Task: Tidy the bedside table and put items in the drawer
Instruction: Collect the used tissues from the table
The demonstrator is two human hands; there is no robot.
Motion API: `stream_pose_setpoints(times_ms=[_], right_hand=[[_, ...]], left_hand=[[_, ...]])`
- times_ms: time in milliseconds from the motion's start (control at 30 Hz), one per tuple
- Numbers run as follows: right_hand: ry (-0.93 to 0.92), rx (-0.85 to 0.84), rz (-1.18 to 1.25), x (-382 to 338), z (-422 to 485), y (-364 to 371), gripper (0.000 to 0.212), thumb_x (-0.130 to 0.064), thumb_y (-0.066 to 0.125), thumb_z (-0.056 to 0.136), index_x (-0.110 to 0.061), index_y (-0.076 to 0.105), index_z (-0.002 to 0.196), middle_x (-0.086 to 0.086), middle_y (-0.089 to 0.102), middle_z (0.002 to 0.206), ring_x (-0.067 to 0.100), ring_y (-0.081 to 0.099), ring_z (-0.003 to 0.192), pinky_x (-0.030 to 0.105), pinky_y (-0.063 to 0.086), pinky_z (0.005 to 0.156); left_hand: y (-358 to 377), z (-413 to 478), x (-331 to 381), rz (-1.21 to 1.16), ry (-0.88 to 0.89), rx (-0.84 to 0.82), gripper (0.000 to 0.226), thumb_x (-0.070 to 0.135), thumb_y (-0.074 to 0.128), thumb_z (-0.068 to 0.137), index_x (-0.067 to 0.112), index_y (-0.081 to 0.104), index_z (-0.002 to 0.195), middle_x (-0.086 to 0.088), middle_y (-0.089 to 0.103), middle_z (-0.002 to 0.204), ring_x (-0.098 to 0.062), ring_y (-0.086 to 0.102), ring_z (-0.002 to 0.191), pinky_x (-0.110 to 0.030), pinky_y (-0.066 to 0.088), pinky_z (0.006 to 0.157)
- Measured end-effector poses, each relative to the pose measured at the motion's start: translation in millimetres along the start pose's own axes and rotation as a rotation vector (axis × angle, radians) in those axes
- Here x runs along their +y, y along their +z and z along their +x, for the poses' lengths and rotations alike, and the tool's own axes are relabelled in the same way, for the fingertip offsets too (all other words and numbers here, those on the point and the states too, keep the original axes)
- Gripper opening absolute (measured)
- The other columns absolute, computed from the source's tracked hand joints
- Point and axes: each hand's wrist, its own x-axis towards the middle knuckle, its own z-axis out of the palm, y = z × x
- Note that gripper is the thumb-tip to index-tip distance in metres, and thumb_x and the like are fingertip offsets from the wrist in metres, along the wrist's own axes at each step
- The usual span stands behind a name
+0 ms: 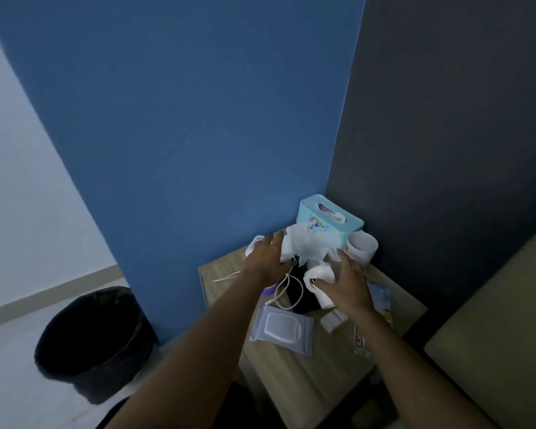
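Left hand (pixel 265 258) grips crumpled tissue (pixel 308 244); right hand (pixel 344 284) pinches another wad (pixel 320 273); tissue box (pixel 328 219) print unreadable.

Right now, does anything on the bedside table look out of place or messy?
Yes: crumpled white tissues lie heaped before the blue tissue box, gripped by the left hand and right hand. A white cable sprawls in loose loops across the table.

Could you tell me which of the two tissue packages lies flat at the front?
The lilac wipes pack with the white flap; the light blue tissue box stands at the back.
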Motion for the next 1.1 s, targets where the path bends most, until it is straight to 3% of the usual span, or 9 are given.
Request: stream_pose_setpoints(times_ms=[200, 333, 433, 600, 700, 800, 900, 1100], right_hand=[[0.011, -0.07, 0.043, 22, 57, 31, 0.092, -0.041, 0.078, 0.062, -0.024, 0.036, 0.142, 0.007, 0.043, 0.139, 0.028, 0.039, 0.13, 0.041, 0.041, 0.103], [-0.002, -0.061, 0.08, 35, 77, 49, 0.092, -0.053, 0.075, 0.06, -0.023, 0.04, 0.14, 0.003, 0.048, 0.139, 0.022, 0.045, 0.128, 0.042, 0.043, 0.102], [-0.021, -0.053, 0.097, 43, 82, 55, 0.08, -0.046, 0.078, 0.066, -0.023, 0.045, 0.135, -0.001, 0.052, 0.135, 0.017, 0.047, 0.124, 0.036, 0.043, 0.099], [0.016, -0.076, 0.097, 44, 87, 54, 0.059, -0.038, 0.076, 0.073, -0.021, 0.053, 0.125, -0.008, 0.057, 0.12, 0.015, 0.052, 0.115, 0.03, 0.045, 0.089], [0.047, -0.069, 0.077, 47, 91, 52, 0.053, -0.037, 0.076, 0.075, -0.018, 0.056, 0.119, -0.007, 0.053, 0.101, 0.017, 0.056, 0.104, 0.026, 0.041, 0.079], [0.067, -0.058, 0.051, 46, 92, 52, 0.051, -0.039, 0.076, 0.074, -0.015, 0.058, 0.115, 0.003, 0.061, 0.107, 0.02, 0.057, 0.102, 0.028, 0.043, 0.077], [0.071, -0.014, 0.056, 45, 94, 50, 0.044, -0.043, 0.076, 0.07, -0.015, 0.062, 0.1, 0.006, 0.064, 0.1, 0.022, 0.059, 0.096, 0.035, 0.05, 0.077], [-0.033, 0.07, -0.01, 5, 99, 30, 0.041, -0.052, 0.072, 0.071, -0.019, 0.066, 0.094, 0.004, 0.067, 0.097, 0.022, 0.061, 0.093, 0.03, 0.048, 0.074]], left_hand=[[38, 110, -5, 0.067, 0.035, -0.071, 0.078, 0.04, 0.061, 0.085, 0.013, 0.024, 0.148, -0.02, 0.034, 0.148, -0.041, 0.035, 0.134, -0.047, 0.03, 0.111], [75, 165, -5, 0.115, 0.038, -0.145, 0.083, 0.042, 0.059, 0.087, 0.019, 0.011, 0.151, -0.021, 0.023, 0.154, -0.042, 0.031, 0.137, -0.048, 0.031, 0.111], [103, 194, -5, 0.134, 0.028, -0.191, 0.091, 0.044, 0.061, 0.086, 0.021, 0.003, 0.152, -0.023, 0.012, 0.156, -0.043, 0.021, 0.141, -0.048, 0.025, 0.113], [135, 215, -16, 0.09, -0.064, -0.267, 0.092, 0.054, 0.062, 0.082, 0.028, 0.007, 0.151, -0.02, 0.0, 0.158, -0.045, 0.011, 0.142, -0.052, 0.025, 0.111], [146, 219, -22, 0.103, -0.045, -0.247, 0.069, 0.041, 0.057, 0.089, 0.023, 0.026, 0.148, -0.02, 0.017, 0.154, -0.042, 0.025, 0.139, -0.046, 0.029, 0.11], [146, 219, -23, 0.068, -0.048, -0.183, 0.046, 0.018, 0.049, 0.094, 0.008, 0.043, 0.138, -0.021, 0.043, 0.14, -0.036, 0.043, 0.129, -0.039, 0.034, 0.106], [137, 218, -19, 0.005, -0.083, -0.115, 0.033, 0.011, 0.048, 0.094, 0.003, 0.057, 0.125, -0.02, 0.056, 0.13, -0.033, 0.052, 0.121, -0.028, 0.039, 0.096], [64, 196, -17, -0.079, -0.017, 0.105, 0.025, -0.004, 0.051, 0.077, -0.002, 0.069, 0.094, -0.024, 0.066, 0.107, -0.037, 0.063, 0.1, -0.034, 0.048, 0.083]])
